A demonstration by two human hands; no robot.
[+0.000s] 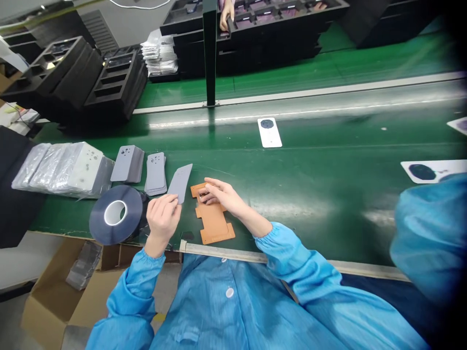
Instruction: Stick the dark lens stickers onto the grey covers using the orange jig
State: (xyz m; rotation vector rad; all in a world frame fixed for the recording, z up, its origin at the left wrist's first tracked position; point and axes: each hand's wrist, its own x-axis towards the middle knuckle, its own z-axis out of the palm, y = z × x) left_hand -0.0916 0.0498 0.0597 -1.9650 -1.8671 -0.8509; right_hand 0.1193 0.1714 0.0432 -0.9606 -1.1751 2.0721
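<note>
My left hand (163,218) pinches the lower end of a thin grey phone back panel (180,182), held tilted above the bench. Over the upper part of an orange fixture plate (214,221) is my right hand (221,197), fingers spread and partly hiding it; whether its fingertips touch the plate I cannot tell. The fixture has notched sides and lies on the green bench. Left of my left hand are a small stack of grey panels (155,172) and a taller stack of grey panels (126,163), both with camera holes at the top.
A tape roll (100,218) lies near the front edge, beside plastic-wrapped panels (62,167). A white panel (270,138) lies farther back on the green surface (321,194). Black trays (113,80) and a post (210,53) stand behind. A co-worker's sleeve (430,233) is at right.
</note>
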